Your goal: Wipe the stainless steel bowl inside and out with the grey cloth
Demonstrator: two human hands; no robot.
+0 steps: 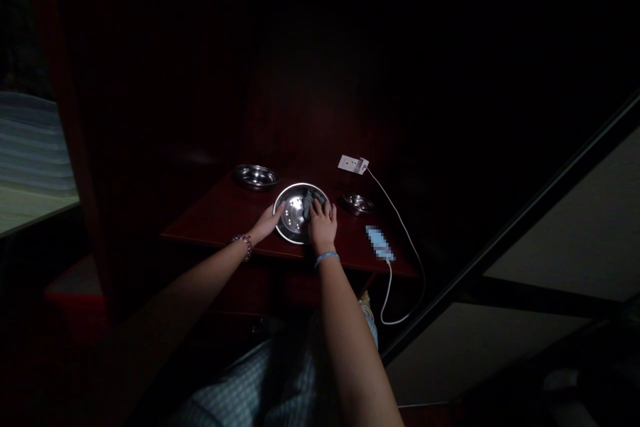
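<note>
Bowl (291, 231) of shiny metal is sitting between both hands, over the dark red table (210, 219). The left hand (270, 221) is holding its rim, thumb lying inside. The right hand (324, 227) is reaching into it, fingers slightly spread over a dark grey lump (307, 205); whether they are gripping, I cannot tell. Beyond the left hand a metal dish (255, 177) is gleaming; right of the right hand, a smaller dish (358, 204).
</note>
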